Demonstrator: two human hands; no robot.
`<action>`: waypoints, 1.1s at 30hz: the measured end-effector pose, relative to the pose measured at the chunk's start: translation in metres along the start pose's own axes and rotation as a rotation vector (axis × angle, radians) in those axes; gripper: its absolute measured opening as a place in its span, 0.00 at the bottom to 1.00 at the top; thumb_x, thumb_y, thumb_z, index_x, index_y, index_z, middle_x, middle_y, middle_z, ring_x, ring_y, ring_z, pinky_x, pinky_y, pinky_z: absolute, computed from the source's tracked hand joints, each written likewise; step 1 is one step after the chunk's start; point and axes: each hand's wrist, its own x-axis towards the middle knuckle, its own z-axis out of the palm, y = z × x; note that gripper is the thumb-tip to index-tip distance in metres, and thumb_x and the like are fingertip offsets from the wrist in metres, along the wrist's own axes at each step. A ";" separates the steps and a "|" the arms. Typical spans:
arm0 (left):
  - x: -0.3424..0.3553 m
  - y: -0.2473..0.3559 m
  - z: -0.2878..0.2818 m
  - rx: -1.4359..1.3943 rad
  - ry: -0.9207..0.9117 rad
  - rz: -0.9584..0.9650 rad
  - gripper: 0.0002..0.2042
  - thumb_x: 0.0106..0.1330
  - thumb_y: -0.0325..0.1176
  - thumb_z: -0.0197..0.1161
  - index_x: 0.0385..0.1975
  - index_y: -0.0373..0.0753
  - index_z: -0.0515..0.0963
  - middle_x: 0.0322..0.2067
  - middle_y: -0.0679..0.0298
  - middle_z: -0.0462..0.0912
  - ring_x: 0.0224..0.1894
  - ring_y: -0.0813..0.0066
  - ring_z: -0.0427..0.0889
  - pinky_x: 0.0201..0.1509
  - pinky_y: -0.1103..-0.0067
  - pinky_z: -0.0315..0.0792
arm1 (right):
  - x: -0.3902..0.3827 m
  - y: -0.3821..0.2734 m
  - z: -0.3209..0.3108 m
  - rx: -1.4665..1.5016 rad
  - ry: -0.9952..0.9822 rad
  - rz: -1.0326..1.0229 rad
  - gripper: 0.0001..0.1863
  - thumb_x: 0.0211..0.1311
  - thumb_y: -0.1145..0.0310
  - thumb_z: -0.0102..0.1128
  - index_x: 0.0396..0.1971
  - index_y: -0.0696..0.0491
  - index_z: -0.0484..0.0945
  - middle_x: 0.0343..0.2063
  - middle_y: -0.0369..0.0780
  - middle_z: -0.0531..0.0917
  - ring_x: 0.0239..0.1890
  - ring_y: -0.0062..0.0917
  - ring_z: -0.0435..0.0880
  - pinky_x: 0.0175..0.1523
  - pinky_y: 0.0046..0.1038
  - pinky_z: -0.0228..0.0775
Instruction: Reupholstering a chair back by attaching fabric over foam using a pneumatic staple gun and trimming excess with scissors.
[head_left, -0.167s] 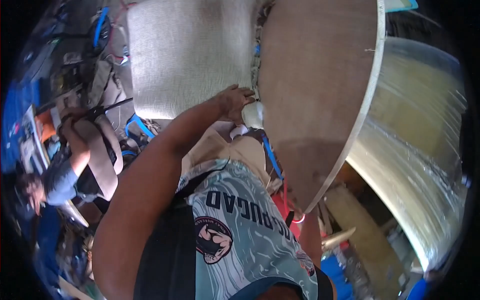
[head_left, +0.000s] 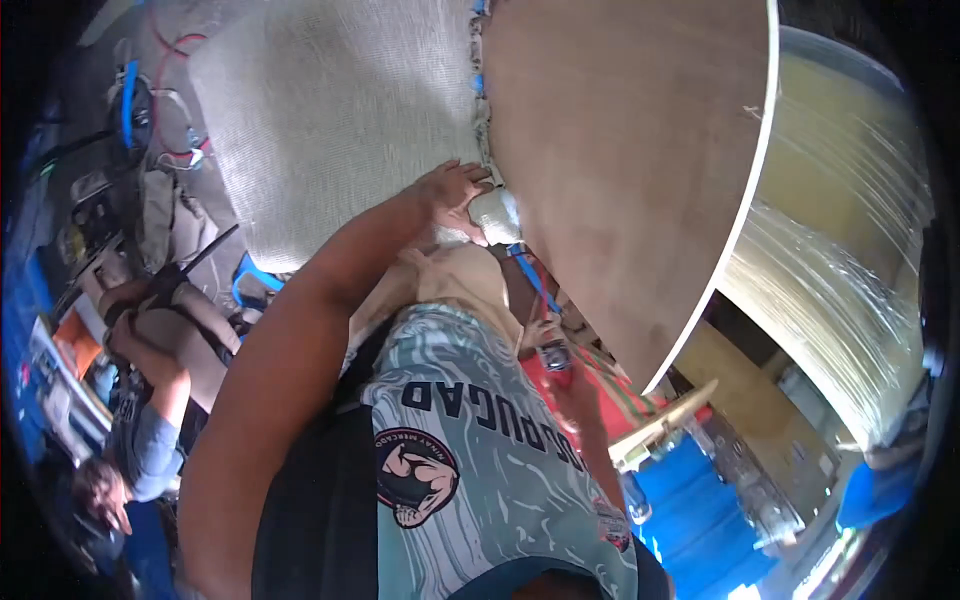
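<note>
A large panel faced in pale woven fabric point(head_left: 330, 120) lies in front of me, its ragged edge meeting a curved brown board point(head_left: 620, 150). My left hand point(head_left: 458, 198) rests at the panel's near right corner, fingers and thumb spread beside a pale padded end piece point(head_left: 497, 217). Lower and to the right, my right hand point(head_left: 545, 332) is by the board's near edge, below a blue strap point(head_left: 530, 272) and a thin red line. A dark band with a shiny face point(head_left: 553, 353) circles that wrist. Its fingers are too small and blurred to make out.
A large curved piece wrapped in clear plastic point(head_left: 830, 230) stands at the right. Another person point(head_left: 150, 400) sits at the left, near a blue frame point(head_left: 255, 280) and red hose point(head_left: 160, 60). Blue material point(head_left: 695, 500) and a wooden piece point(head_left: 665, 425) lie at lower right.
My right hand has come from beside the board's near tip up and left, closer to my left hand. The left hand stays at the panel's corner while the view shifts.
</note>
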 end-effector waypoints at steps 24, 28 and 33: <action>-0.001 -0.033 0.031 -0.214 0.305 0.005 0.46 0.40 0.71 0.66 0.56 0.41 0.78 0.70 0.42 0.53 0.74 0.52 0.47 0.76 0.63 0.42 | 0.250 -0.252 -0.049 -0.053 -0.070 0.090 0.31 0.68 0.42 0.49 0.33 0.62 0.77 0.12 0.41 0.77 0.14 0.26 0.79 0.21 0.30 0.69; -0.002 -0.030 0.028 -0.213 0.284 -0.045 0.44 0.39 0.70 0.66 0.52 0.41 0.81 0.70 0.45 0.55 0.76 0.57 0.45 0.77 0.67 0.38 | 0.260 -0.261 -0.048 -0.014 -0.155 0.227 0.35 0.66 0.39 0.47 0.27 0.61 0.81 0.17 0.47 0.82 0.27 0.39 0.86 0.37 0.37 0.74; 0.000 -0.032 0.027 -0.271 0.277 -0.037 0.42 0.40 0.69 0.66 0.49 0.39 0.82 0.70 0.45 0.55 0.76 0.56 0.44 0.77 0.67 0.36 | 0.272 -0.269 -0.043 -0.163 -0.158 0.212 0.35 0.65 0.38 0.49 0.33 0.63 0.81 0.24 0.52 0.84 0.34 0.41 0.86 0.43 0.40 0.74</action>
